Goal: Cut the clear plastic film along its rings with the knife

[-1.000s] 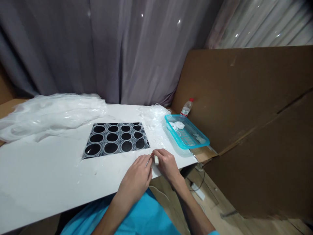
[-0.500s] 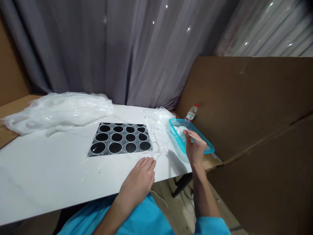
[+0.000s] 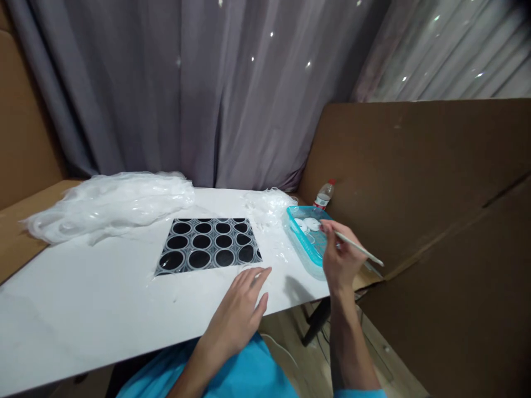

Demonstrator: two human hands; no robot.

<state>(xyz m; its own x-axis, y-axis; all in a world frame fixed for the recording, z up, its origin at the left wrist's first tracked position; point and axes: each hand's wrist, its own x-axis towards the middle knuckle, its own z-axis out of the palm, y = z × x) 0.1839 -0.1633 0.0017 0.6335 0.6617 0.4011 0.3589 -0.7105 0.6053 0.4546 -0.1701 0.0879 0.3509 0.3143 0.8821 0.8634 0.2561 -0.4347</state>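
Note:
My right hand is closed round a thin white stick at the near right side of the blue plastic tub. The stick slants down to the right, and its other end is hidden by my fingers. White round pieces lie inside the tub. My left hand is open at the front of the white table, its thumb apart from the fingers. It holds nothing. Just beyond its fingertips lies a dark sheet with black circles in a grey pattern.
A big bundle of clear plastic lies at the back left of the white table. Thin clear scraps are heaped left of the tub. Behind it stands a red-capped bottle. Brown cardboard walls the right side.
My right hand has moved slightly right and nearer to me, turning the stick so more of it shows. The left hand's thumb and fingers have spread. The view has shifted slightly.

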